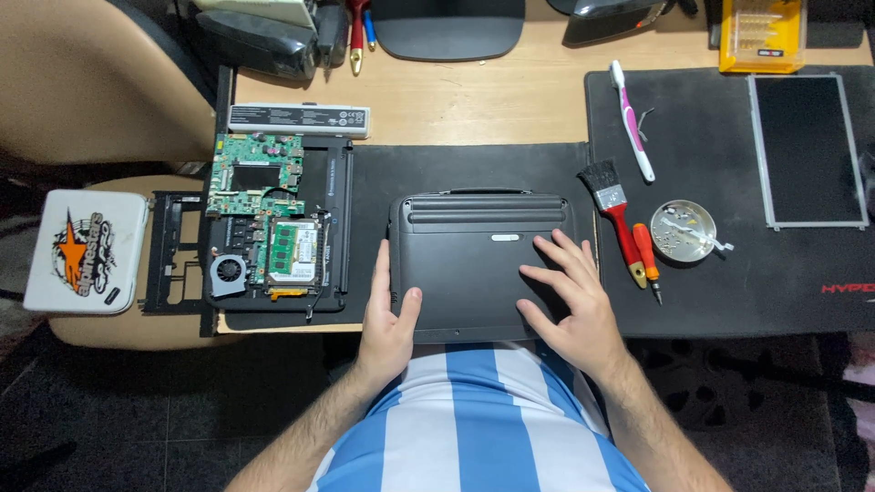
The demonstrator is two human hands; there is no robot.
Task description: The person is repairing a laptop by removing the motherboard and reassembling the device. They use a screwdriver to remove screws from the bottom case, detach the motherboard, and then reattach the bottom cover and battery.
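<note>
A small black laptop case (474, 246) lies shut on the black mat in front of me, near the desk's front edge. My left hand (388, 314) grips its left side, thumb on top of the shell. Flat on the case's right half rests my right hand (570, 296), fingers spread. Neither hand holds a tool.
To the left lies an opened laptop base with a green circuit board (264, 219), a fan and a grey battery (299, 118). Right of the case are a red-handled brush (615, 214), a red screwdriver (647, 260), a round metal screw dish (684, 230), a toothbrush (632, 118) and a bare screen panel (807, 150).
</note>
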